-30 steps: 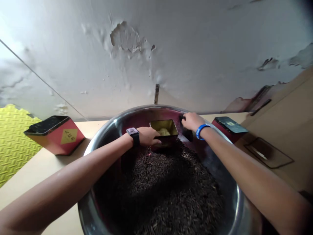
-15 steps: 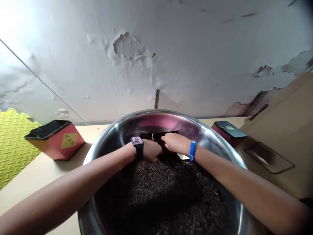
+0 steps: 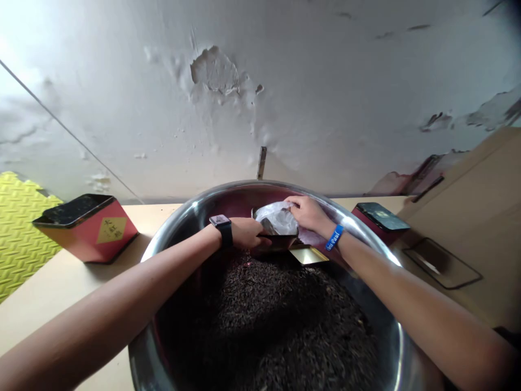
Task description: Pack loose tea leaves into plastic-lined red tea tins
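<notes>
A big steel bowl (image 3: 171, 241) before me holds a heap of dark loose tea leaves (image 3: 268, 315). At its far side stands a small open tin (image 3: 280, 244). My left hand (image 3: 248, 233), with a black watch on the wrist, is closed on the tin's left side. My right hand (image 3: 307, 213), with a blue wristband, pinches a crumpled clear plastic bag (image 3: 277, 218) over the tin's mouth. A gold lid (image 3: 309, 254) lies on the leaves just right of the tin.
A red tin with a dark lid (image 3: 87, 227) stands on the beige table (image 3: 57, 293) at the left; another red tin (image 3: 376, 216) stands right of the bowl. A cardboard box (image 3: 472, 217) fills the right. A peeling white wall rises behind; a yellow mat (image 3: 20, 228) lies far left.
My right hand came from the bowl's far rim to the tin, covered its mouth, and now holds a plastic bag there. The gold lid now shows beside the tin. My left hand stayed.
</notes>
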Motion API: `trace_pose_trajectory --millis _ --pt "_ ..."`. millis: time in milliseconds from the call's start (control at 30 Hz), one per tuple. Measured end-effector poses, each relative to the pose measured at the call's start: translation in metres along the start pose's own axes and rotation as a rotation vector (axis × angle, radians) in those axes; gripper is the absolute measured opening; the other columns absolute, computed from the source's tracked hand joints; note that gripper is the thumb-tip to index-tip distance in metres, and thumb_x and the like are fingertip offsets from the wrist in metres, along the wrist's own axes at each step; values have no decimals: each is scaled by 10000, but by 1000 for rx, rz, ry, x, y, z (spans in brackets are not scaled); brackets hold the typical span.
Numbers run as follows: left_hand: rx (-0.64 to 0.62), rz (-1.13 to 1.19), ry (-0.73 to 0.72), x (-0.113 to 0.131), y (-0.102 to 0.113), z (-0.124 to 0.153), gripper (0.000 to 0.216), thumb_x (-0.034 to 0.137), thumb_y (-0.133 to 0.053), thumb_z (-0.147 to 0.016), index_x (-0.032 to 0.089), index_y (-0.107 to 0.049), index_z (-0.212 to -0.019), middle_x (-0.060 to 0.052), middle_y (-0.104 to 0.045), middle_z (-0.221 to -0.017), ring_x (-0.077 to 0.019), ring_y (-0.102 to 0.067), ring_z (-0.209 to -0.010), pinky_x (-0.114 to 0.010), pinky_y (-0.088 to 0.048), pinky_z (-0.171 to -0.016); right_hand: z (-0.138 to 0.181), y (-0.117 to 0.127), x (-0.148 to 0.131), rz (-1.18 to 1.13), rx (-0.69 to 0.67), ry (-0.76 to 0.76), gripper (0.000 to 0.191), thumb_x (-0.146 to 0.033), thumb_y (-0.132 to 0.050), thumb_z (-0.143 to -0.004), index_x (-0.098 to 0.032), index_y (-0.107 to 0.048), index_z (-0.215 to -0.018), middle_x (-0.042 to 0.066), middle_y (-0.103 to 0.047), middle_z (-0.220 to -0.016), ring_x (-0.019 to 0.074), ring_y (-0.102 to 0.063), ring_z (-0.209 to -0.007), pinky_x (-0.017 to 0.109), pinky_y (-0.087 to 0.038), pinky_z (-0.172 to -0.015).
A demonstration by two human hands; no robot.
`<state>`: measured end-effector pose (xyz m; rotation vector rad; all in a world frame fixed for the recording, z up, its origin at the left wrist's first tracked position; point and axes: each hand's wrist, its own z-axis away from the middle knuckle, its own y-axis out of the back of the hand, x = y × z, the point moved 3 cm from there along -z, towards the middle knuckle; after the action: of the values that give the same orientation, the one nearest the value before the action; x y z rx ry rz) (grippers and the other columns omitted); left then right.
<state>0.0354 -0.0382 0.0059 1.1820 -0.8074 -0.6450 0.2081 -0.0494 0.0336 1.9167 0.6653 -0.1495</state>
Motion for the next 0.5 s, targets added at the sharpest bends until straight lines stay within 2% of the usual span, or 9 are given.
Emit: trace_pose_trajectory --millis 67,133,267,333,433,500 --pt "31 11 -41 3 1 -1 388 479 -381 -796 228 -646 -930 -53 -655 -767 -149 -543 -613 -243 -360 -574 -4 -2 15 -65 46 -63 230 -200 -385 -777 -153 -605 -727 39 -644 -749 139 -554 -677 228 -380 -602" --pt "129 15 -90 5 5 -1 375 469 -373 -809 241 -651 -916 -45 -653 -778 -143 -546 -636 -247 -369 -609 -6 -4 23 -88 102 -98 241 -233 -384 -787 -146 -593 -706 40 -633 -716 141 -541 -649 231 -375 -577" --pt "561 -26 -35 6 21 4 341 427 -373 -832 232 -628 -946 -44 -625 -867 -153 -545 -749 -275 -388 -680 -9 -8 23 -171 92 -91 249 -277 -400 -791 -136 -594 -724 39 -623 -711 141 -531 -647 232 -377 -569" --pt "715 -71 -4 5 25 6 312 387 -438 -809 226 -584 -1033 -51 -588 -967 -161 -529 -815 -282 -404 -698 -9 -9 20 -242 41 -73 267 -304 -400 -798 -131 -597 -747 42 -626 -737 140 -533 -659 238 -390 -584" --pt "770 -184 -16 5 22 3 450 366 -578 -715 237 -512 -1141 -68 -507 -1109 -194 -483 -928 -307 -424 -735 -9 -12 16 -320 -43 -55 283 -339 -396 -813 -138 -595 -797 52 -632 -799 141 -541 -691 252 -411 -625" --pt "766 -236 -40 4 19 0 402 329 -590 -708 249 -543 -1099 -63 -499 -1116 -207 -455 -974 -329 -421 -775 -8 -12 15 -350 -92 -34 292 -359 -392 -823 -148 -595 -826 59 -632 -836 146 -551 -726 260 -421 -658"
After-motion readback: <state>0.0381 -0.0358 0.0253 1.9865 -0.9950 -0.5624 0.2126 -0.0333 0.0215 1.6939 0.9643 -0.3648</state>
